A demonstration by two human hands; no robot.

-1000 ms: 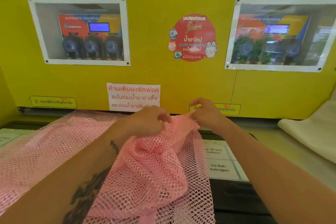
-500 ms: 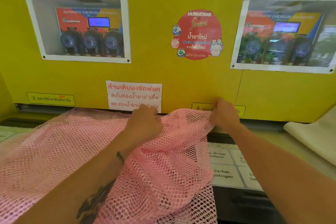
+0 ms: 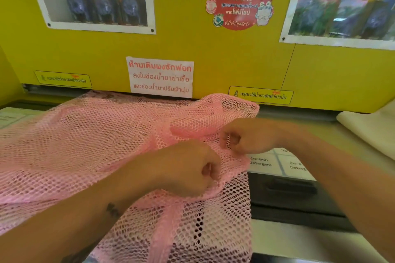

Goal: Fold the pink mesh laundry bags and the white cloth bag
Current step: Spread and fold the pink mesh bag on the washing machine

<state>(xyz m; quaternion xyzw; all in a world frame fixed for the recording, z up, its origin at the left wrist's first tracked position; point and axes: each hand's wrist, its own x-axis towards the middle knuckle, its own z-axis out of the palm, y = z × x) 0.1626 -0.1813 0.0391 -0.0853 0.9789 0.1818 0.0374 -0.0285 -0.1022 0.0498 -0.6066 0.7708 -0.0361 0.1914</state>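
Observation:
A pink mesh laundry bag (image 3: 89, 139) lies spread over the top of the machines, reaching from the left edge to the middle and hanging down at the front. My left hand (image 3: 188, 168) is closed on a bunch of the mesh near the bag's right edge. Just to its right and a little further back, my right hand (image 3: 248, 136) pinches the same edge of the mesh. The bag's far right corner lies against the yellow wall. The white cloth bag (image 3: 372, 126) rests flat at the far right, apart from both hands.
A yellow wall panel (image 3: 213, 53) with posters and stickers rises directly behind the worktop. Detergent labels (image 3: 277, 163) and a dark machine drawer (image 3: 292, 190) lie below my right forearm. A paper sheet (image 3: 8, 116) shows at the far left under the mesh.
Both hands have drawn back from the wall toward me, pulling the mesh edge with them. The far corner of the bag now lies released at the wall. The view has tilted down.

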